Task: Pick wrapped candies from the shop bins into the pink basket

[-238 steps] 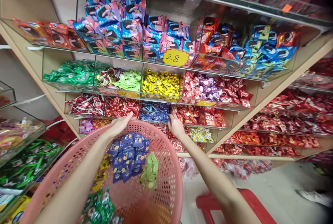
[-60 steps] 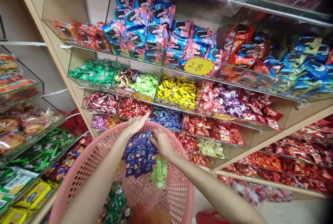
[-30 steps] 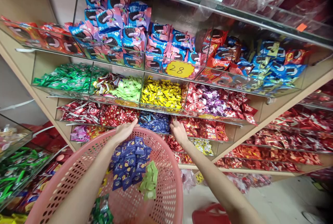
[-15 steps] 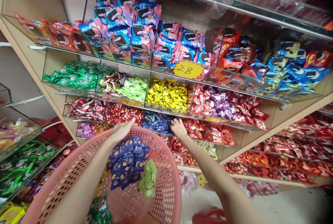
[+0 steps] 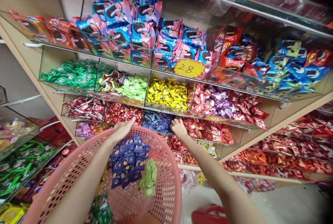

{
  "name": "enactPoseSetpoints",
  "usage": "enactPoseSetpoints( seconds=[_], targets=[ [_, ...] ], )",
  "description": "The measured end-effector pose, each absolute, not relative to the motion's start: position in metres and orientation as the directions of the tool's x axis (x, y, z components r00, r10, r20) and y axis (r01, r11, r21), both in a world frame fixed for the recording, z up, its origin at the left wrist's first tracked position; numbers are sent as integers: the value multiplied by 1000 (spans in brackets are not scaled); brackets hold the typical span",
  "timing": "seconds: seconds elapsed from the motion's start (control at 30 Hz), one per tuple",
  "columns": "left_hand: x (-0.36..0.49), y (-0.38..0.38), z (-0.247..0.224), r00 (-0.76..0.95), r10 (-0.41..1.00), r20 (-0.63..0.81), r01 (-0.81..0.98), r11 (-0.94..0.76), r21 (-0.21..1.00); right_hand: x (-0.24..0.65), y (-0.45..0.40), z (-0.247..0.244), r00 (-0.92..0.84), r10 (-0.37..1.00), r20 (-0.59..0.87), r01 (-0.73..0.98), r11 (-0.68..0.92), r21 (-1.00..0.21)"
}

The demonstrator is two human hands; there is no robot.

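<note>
The pink perforated plastic basket (image 5: 177, 182) is tilted toward me beneath my arms. At its far rim, my left hand (image 5: 124, 129) grips the edge, with part of its fingers hidden. Inside lie dark blue candy packets (image 5: 128, 161), light green packets (image 5: 148, 179) and dark green packets (image 5: 101, 210). My right hand (image 5: 178, 127) is at the front right corner of a shelf compartment of blue-wrapped candies (image 5: 157, 121). Its fingers are curled, and what they hold, if anything, is hidden. Red-wrapped candies (image 5: 123, 113) fill the compartment beyond my left hand.
Clear-fronted shelves hold yellow candies (image 5: 168, 92), green candies (image 5: 76, 73) and blue-pink cookie packs (image 5: 142, 36). A yellow price tag (image 5: 188, 68) reads 28. Green packets (image 5: 24, 165) fill bins at left. Below, a red object (image 5: 209, 215) stands on the floor.
The view has shifted very slightly. Both hands and the basket stay in nearly the same places.
</note>
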State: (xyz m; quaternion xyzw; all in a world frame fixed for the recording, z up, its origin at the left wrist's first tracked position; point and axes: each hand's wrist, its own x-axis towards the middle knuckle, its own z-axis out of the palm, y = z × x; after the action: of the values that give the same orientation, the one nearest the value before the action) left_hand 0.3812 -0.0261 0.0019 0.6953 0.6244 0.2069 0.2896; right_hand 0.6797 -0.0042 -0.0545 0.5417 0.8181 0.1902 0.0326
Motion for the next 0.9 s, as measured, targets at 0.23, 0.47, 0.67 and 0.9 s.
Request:
enactPoseSetpoints(
  seconds=[0.23,0.47,0.67,0.9],
  targets=[
    [379,-29,6,128,989,-72,760,-51,647,678,-2,-52,-421,894,154,872,353,338],
    [379,-28,7,113,988,-105,752,-16,659,676,-4,-44,-387,902,190,893,315,320],
    [380,-27,7,117,988,-100,755,-23,655,668,-20,-35,-162,924,347,986,162,29],
    [382,-24,3,110,991,-72,756,-37,654,659,-53,-24,189,970,154,468,49,-882]
  ],
)
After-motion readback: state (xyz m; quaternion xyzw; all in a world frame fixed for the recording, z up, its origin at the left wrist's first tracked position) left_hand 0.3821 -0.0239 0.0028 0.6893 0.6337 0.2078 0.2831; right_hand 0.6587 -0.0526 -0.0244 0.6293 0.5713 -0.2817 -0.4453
